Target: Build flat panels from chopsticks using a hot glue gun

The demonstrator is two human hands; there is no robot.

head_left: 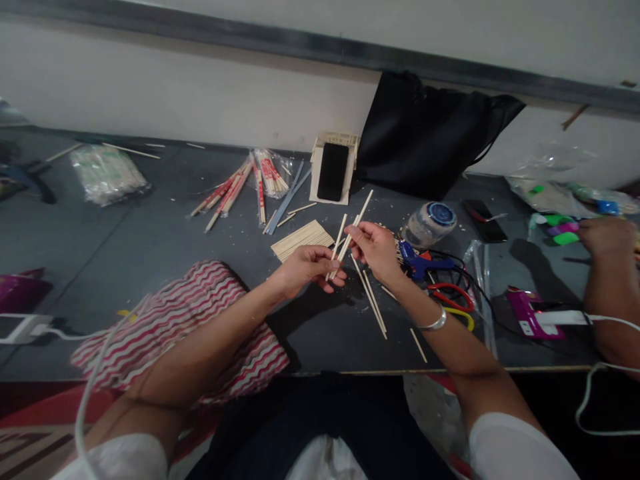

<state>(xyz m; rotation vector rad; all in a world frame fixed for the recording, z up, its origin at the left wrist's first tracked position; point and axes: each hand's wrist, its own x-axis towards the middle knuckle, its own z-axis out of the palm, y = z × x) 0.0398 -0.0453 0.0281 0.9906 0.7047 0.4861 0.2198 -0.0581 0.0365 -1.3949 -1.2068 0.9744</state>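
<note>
Several thin pale wooden sticks [339, 237] are in my hands above the dark table. My left hand [311, 267] pinches their lower ends between thumb and fingers. My right hand [376, 250] has its thumb and fingers closed on the upper part of a longer stick, which points up and away. Just beyond my left hand lies a flat panel of sticks laid side by side [301, 240]. Loose sticks [369, 297] lie under and beside my right hand. Close to my right wrist is a blue glue gun [423, 262].
A phone [333, 172] leans at the back beside a black bag [430, 137]. Paper-wrapped chopsticks [227, 193] lie left of it. A jar [429, 225] and red-handled pliers [453, 297] are at right. Striped cloth [200, 320] lies under my left arm. Another person's hand [607, 237] is far right.
</note>
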